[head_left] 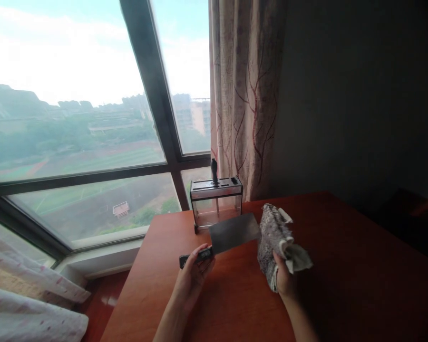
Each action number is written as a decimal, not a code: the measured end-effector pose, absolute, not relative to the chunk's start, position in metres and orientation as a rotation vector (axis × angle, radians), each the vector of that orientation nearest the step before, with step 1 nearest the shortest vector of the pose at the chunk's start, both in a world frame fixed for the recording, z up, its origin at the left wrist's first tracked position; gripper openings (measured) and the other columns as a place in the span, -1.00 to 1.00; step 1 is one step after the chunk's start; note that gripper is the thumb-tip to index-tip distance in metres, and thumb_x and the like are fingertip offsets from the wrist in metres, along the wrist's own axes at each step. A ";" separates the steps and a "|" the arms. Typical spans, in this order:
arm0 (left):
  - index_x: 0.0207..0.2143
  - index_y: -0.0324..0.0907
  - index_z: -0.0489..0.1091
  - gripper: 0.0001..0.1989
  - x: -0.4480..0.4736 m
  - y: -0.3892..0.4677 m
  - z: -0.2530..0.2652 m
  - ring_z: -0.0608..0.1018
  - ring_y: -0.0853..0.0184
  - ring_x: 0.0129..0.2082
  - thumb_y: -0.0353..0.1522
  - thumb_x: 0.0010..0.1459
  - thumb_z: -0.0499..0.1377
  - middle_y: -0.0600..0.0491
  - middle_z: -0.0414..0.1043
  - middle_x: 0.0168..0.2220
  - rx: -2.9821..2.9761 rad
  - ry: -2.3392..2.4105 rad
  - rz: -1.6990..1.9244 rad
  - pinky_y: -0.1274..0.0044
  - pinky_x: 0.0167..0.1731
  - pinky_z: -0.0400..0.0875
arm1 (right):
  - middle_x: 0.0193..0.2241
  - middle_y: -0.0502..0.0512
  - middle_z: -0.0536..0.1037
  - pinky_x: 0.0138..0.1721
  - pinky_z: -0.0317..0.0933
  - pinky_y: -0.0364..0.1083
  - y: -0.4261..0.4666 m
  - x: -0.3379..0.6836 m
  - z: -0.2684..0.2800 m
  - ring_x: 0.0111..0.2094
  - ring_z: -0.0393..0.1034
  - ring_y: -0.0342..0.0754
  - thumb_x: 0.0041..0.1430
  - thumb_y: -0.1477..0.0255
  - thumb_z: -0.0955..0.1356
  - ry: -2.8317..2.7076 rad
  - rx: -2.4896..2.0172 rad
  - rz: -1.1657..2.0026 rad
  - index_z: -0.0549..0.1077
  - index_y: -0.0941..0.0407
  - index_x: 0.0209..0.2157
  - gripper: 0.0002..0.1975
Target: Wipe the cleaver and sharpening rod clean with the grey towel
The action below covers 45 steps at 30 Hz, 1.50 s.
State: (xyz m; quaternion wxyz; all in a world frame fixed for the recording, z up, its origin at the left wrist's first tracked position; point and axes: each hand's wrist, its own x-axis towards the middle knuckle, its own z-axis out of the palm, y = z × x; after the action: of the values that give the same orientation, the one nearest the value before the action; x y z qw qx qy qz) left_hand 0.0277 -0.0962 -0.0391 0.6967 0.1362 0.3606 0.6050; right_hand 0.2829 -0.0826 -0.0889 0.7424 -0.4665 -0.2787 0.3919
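My left hand is closed around the dark handle of a cleaver. Its broad grey blade points to the right, above the table. A bunched grey-and-white cloth is gripped in my right hand, whose fingers are partly hidden behind the folds. The blade's far end comes right up to the cloth's left side; whether they touch I cannot tell. Behind the blade stands a clear-sided knife block with a dark frame. One dark-handled knife sticks upright from its top.
The reddish-brown wooden table spreads under both hands. A large window with dark frames lies beyond its left side. A patterned curtain hangs behind the knife block, and another curtain is at lower left. The right side is in deep shadow.
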 end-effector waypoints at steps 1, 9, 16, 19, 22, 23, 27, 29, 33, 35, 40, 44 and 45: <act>-0.16 -0.28 0.49 -0.77 0.030 -0.097 -0.038 0.61 0.16 -0.13 -0.40 0.12 0.23 -0.16 0.57 -0.12 0.316 0.795 1.353 0.32 0.04 0.42 | -0.22 0.06 0.59 0.05 0.24 0.08 -0.082 0.278 -0.090 -0.05 0.40 0.12 -0.08 0.39 0.45 -0.849 -1.111 0.704 0.52 0.05 -0.27 -0.75; -0.13 -0.29 0.49 -0.68 0.043 -0.103 -0.038 0.56 0.11 -0.04 -0.30 0.07 0.29 -0.18 0.55 -0.08 0.469 0.749 1.353 0.28 0.10 0.34 | 0.29 0.25 0.11 0.20 -0.12 0.39 -0.090 0.233 -0.063 0.31 -0.12 0.28 0.14 0.56 0.21 -1.845 -1.381 -0.178 0.18 0.13 0.23 -0.42; -0.03 -0.20 0.46 -0.64 0.047 -0.104 -0.042 0.54 0.07 -0.02 -0.33 0.10 0.27 -0.12 0.56 -0.07 0.557 0.692 1.326 0.31 0.05 0.38 | 0.31 0.26 0.06 0.19 -0.09 0.35 -0.110 0.199 -0.053 0.31 -0.14 0.27 0.16 0.50 0.21 -2.048 -1.275 -0.225 0.11 0.16 0.27 -0.39; -0.03 -0.19 0.46 -0.62 0.045 -0.104 -0.041 0.53 0.06 0.00 -0.33 0.07 0.29 -0.11 0.56 -0.07 0.528 0.681 1.336 0.31 0.05 0.38 | 0.30 0.22 0.09 0.21 -0.13 0.33 -0.108 0.199 -0.048 0.31 -0.13 0.25 0.15 0.50 0.22 -2.055 -1.241 -0.226 0.14 0.14 0.25 -0.40; -0.08 -0.23 0.48 -0.66 0.043 -0.103 -0.040 0.55 0.09 -0.03 -0.34 0.07 0.28 -0.12 0.57 -0.09 0.484 0.680 1.329 0.30 0.08 0.36 | 0.28 0.18 0.15 0.22 -0.14 0.32 -0.100 0.208 -0.048 0.30 -0.08 0.22 0.15 0.51 0.23 -2.005 -1.252 -0.268 0.18 0.10 0.23 -0.43; -0.10 -0.25 0.49 -0.68 0.042 -0.102 -0.040 0.55 0.10 -0.04 -0.33 0.08 0.27 -0.13 0.57 -0.09 0.466 0.683 1.330 0.30 0.09 0.35 | 0.28 0.18 0.16 0.22 -0.14 0.32 -0.097 0.213 -0.049 0.29 -0.07 0.22 0.15 0.52 0.23 -1.979 -1.278 -0.285 0.18 0.09 0.23 -0.42; -0.12 -0.28 0.49 -0.70 0.039 -0.101 -0.040 0.54 0.11 -0.02 -0.33 0.09 0.26 -0.17 0.56 -0.08 0.391 0.693 1.350 0.29 0.13 0.31 | 0.28 0.23 0.15 0.20 -0.12 0.34 -0.086 0.234 -0.058 0.29 -0.07 0.25 0.14 0.55 0.23 -1.842 -1.437 -0.346 0.13 0.11 0.25 -0.39; -0.11 -0.28 0.49 -0.71 0.038 -0.101 -0.041 0.54 0.11 -0.01 -0.36 0.10 0.24 -0.17 0.56 -0.08 0.364 0.695 1.354 0.29 0.13 0.31 | 0.28 0.25 0.15 0.19 -0.10 0.34 -0.084 0.241 -0.063 0.29 -0.07 0.26 0.16 0.55 0.23 -1.779 -1.494 -0.372 0.11 0.12 0.26 -0.39; -0.11 -0.29 0.49 -0.72 0.039 -0.101 -0.041 0.54 0.13 -0.01 -0.36 0.14 0.21 -0.18 0.55 -0.08 0.342 0.673 1.345 0.33 0.14 0.31 | 0.28 0.27 0.14 0.18 -0.09 0.35 -0.084 0.242 -0.068 0.29 -0.07 0.28 0.19 0.52 0.22 -1.734 -1.514 -0.400 0.07 0.10 0.28 -0.39; -0.10 -0.27 0.49 -0.71 0.039 -0.102 -0.041 0.51 0.14 0.03 -0.33 0.15 0.20 -0.17 0.55 -0.07 0.336 0.659 1.348 0.33 0.16 0.29 | 0.28 0.27 0.15 0.18 -0.11 0.36 -0.087 0.235 -0.068 0.29 -0.06 0.29 0.20 0.51 0.22 -1.756 -1.496 -0.392 0.06 0.09 0.28 -0.39; -0.05 -0.20 0.47 -0.69 0.041 -0.102 -0.042 0.47 0.13 0.08 -0.28 0.18 0.18 -0.10 0.52 -0.01 0.363 0.587 1.319 0.30 0.17 0.26 | 0.27 0.22 0.18 0.20 -0.11 0.34 -0.102 0.209 -0.060 0.28 -0.03 0.26 0.19 0.49 0.21 -1.893 -1.369 -0.316 0.13 0.10 0.25 -0.42; -0.08 -0.21 0.50 -0.70 0.041 -0.104 -0.044 0.51 0.21 0.03 -0.27 0.24 0.11 -0.06 0.55 -0.05 0.318 0.552 1.236 0.43 0.10 0.32 | 0.25 0.14 0.23 0.20 -0.08 0.30 -0.116 0.192 -0.051 0.27 0.00 0.21 0.16 0.49 0.22 -2.012 -1.157 -0.244 0.21 0.07 0.21 -0.45; -0.08 -0.22 0.50 -0.69 0.041 -0.105 -0.045 0.51 0.23 0.03 -0.26 0.25 0.09 -0.07 0.55 -0.05 0.298 0.538 1.213 0.45 0.09 0.32 | 0.24 0.11 0.25 0.20 -0.07 0.28 -0.119 0.189 -0.049 0.27 0.01 0.19 0.15 0.49 0.23 -2.028 -1.122 -0.233 0.23 0.06 0.20 -0.45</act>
State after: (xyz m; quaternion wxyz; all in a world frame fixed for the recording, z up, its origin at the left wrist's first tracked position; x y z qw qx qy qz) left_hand 0.0407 -0.1045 -0.0449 0.7776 0.1378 0.2489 0.5607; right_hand 0.1889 -0.1190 -0.0490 0.3951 -0.4426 -0.7997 -0.0919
